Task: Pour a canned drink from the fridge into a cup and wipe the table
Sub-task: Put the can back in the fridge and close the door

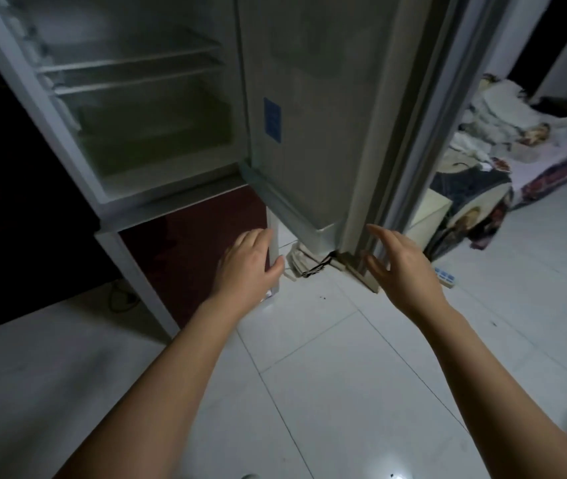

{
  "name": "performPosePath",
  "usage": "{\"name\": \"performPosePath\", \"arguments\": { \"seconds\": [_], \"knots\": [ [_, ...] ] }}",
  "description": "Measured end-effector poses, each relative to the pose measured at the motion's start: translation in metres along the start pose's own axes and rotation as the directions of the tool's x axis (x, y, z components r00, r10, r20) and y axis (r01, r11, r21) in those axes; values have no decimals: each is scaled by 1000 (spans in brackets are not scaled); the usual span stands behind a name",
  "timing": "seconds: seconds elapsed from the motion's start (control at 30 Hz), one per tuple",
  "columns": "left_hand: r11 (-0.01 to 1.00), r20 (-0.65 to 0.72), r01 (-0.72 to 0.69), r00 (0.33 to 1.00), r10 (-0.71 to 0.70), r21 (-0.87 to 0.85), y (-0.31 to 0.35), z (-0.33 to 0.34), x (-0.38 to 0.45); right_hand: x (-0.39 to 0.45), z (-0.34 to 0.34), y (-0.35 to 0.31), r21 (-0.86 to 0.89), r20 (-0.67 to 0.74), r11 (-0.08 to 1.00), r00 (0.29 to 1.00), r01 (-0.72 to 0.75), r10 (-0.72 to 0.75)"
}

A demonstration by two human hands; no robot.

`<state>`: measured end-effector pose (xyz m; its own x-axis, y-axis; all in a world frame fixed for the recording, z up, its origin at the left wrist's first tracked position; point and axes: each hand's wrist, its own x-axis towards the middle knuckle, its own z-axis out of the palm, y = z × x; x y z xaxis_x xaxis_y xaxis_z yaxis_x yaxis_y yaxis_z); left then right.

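**Fridge open, no can in sight**

Item: tall white two-door fridge (171, 108), upper compartment open at 11 o'clock; bare wire shelves and an empty-looking clear drawer. Upper door (313, 115) swung out at 12 o'clock, blue label on its inner face. Dark red lower door (189, 257) just below.

Left hand (249, 267): fingers (258, 238) curled round the white edge of the lower door, thumb wrapped on the near side; no other object held.

Right hand (401, 267): fingers spread and empty, hovering just beside the upper door's bottom corner, at 1 o'clock of the left hand.

Step, as judged: fetching the drink; the lower compartment appears about to be pulled open. Next move calls for a steady outward pull on that edge, right hand clear of the upper door.

Not seen: canned drink, cup, worktop, cloth. Lower compartment contents hidden. Dim light; upper door racks indistinct. Patterned bedding (503, 167) on the white tiled floor (361, 392) at 2 o'clock.
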<state>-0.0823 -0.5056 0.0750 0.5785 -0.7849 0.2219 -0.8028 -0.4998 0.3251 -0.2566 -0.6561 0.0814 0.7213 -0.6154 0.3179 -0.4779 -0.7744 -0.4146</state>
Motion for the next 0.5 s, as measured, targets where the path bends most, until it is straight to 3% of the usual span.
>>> {"name": "performPosePath", "arguments": {
  "seconds": [0.27,0.5],
  "knots": [
    [974,83,-220,971,225,-57,25,25,47,-9,-4,30,32,-76,972,969,-234,236],
    [955,154,-283,943,294,-91,36,56,72,3,1,51,143,-78,928,931,-344,357]
  ]
}}
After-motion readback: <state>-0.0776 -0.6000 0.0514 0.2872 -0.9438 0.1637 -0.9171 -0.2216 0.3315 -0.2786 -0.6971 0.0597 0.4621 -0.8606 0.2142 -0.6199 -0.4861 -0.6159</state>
